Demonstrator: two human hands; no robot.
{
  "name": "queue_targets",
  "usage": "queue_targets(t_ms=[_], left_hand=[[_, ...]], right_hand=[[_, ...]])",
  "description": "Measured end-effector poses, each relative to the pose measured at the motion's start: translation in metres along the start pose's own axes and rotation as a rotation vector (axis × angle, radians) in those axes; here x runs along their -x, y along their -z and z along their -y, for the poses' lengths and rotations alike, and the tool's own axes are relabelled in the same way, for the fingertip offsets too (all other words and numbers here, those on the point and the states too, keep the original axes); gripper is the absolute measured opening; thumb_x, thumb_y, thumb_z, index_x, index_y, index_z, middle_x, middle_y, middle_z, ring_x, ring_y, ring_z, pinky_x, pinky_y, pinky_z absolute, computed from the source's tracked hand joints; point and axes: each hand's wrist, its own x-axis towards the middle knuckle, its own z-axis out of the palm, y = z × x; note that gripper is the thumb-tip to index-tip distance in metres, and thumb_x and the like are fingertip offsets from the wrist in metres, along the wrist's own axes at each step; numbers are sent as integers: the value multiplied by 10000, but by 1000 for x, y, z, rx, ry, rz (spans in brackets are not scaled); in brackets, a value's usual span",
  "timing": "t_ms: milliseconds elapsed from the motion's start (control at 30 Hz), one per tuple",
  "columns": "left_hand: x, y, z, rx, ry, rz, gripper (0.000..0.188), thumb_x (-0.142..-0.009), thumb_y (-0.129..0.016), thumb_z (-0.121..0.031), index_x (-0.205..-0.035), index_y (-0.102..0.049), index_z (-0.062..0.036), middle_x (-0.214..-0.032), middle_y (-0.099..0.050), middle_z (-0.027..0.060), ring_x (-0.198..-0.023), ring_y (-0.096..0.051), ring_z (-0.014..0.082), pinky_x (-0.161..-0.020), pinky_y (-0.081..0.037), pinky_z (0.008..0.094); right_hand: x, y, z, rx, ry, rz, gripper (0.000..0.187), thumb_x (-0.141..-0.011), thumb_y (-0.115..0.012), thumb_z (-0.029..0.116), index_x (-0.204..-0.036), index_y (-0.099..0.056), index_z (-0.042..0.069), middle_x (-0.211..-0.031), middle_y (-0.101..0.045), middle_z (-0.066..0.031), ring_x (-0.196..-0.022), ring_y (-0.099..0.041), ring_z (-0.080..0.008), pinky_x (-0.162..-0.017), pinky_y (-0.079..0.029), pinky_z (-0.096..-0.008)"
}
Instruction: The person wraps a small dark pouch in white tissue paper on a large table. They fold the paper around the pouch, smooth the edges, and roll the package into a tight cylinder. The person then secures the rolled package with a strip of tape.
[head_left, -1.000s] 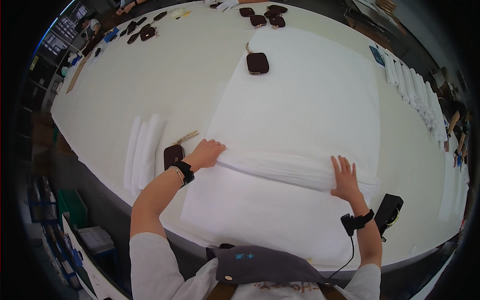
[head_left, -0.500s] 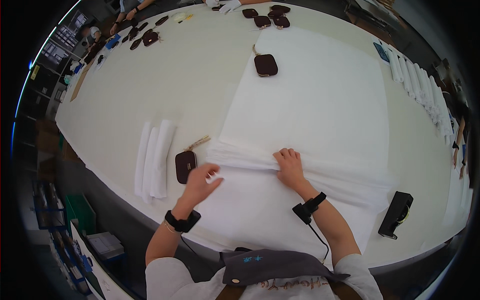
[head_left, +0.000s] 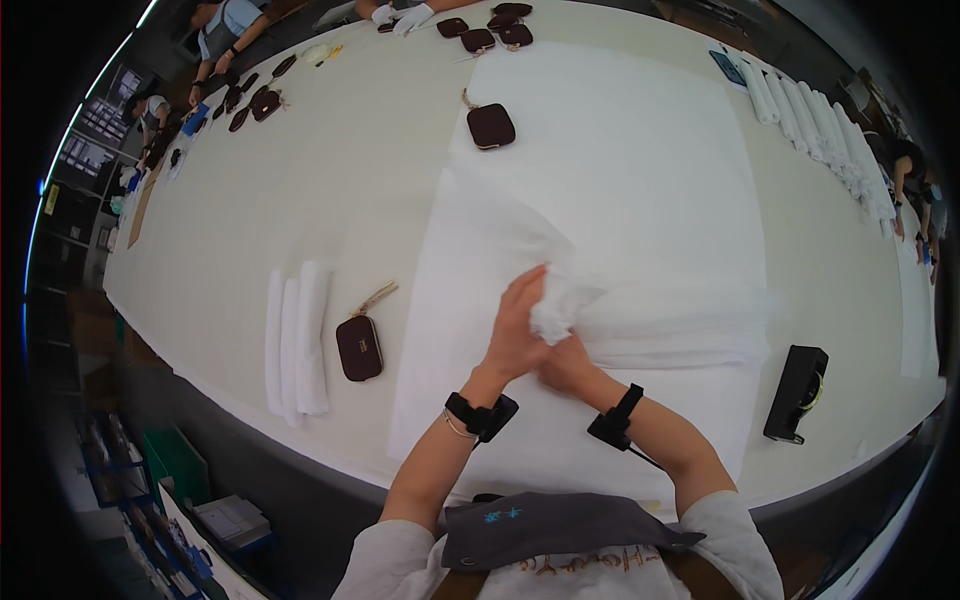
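My left hand (head_left: 515,325) and my right hand (head_left: 567,364) meet near the middle of the table. Between them a gathered end of thin white tissue paper (head_left: 565,308) is bunched up. Left fingers press along the far left side of the bunch; the right hand is closed on its near side, with its fingertips partly hidden. Rightward from my hands runs the folded, wrinkled band of paper (head_left: 680,335). Under it lie flat white sheets (head_left: 640,160). A dark brown zip pouch (head_left: 490,127) with a tassel rests on the sheets' far left part.
Left of the sheets lie another brown pouch (head_left: 359,348) and several white paper rolls (head_left: 311,340). A black tape dispenser (head_left: 797,394) stands at right. More rolls (head_left: 810,120) and a phone (head_left: 727,68) are far right. Other people work at the far edge among brown pouches (head_left: 478,40).
My left hand has moved right from beside the pouch to the paper band, bringing its left end inward and crumpling it against my right hand. The whole view has shifted a little.
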Motion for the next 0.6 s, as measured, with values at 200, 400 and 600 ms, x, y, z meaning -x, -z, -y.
queue_targets(t_ms=[200, 400, 600], left_hand=[[10, -64, 10, -500, -182, 592, 689, -650, -691, -99, -1305, -477, -84, -1338, -493, 109, -1301, -401, 272, -1102, -276, 448], [15, -69, 18, -464, -194, 581, 730, -661, -705, -133, -1339, -442, -79, -1358, -464, 118, -1330, -357, 274, -1120, -241, 455], [24, -74, 21, -592, -270, 571, 755, -658, -741, -134, -1337, -420, -56, -1388, -425, 119, -1335, -343, 273, -1118, -253, 462]], right_hand=[[51, -13, -12, -139, -178, 177, 370, -836, -562, 163, -1174, -531, 16, -1107, -577, -209, -1088, -527, -365, -937, -415, -467], [77, 68, 33, -138, -186, 454, 194, -814, -621, 104, -990, -641, 25, -867, -669, -120, -866, -638, -290, -793, -491, -401], [-27, 202, 73, -70, -35, -306, 432, -714, -724, 63, -1109, -552, 28, -1031, -599, -159, -943, -574, -354, -790, -478, -416]])
